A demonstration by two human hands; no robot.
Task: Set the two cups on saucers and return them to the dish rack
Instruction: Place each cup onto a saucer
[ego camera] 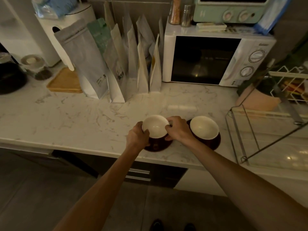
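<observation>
Here, both hands (158,132) gripping cup (155,125), labels unreadable

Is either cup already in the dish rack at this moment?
No: both cups, the held cup and the free cup, sit on dark saucers on the counter, left of the dish rack.

No text can be read with certainty. Small dark print is seen on the grey pouch (86,64), but it is blurred.

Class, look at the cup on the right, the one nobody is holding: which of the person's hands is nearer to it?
Right. The right hand is beside the free cup, gripping the other cup; the left hand is on that held cup's far side.
</observation>
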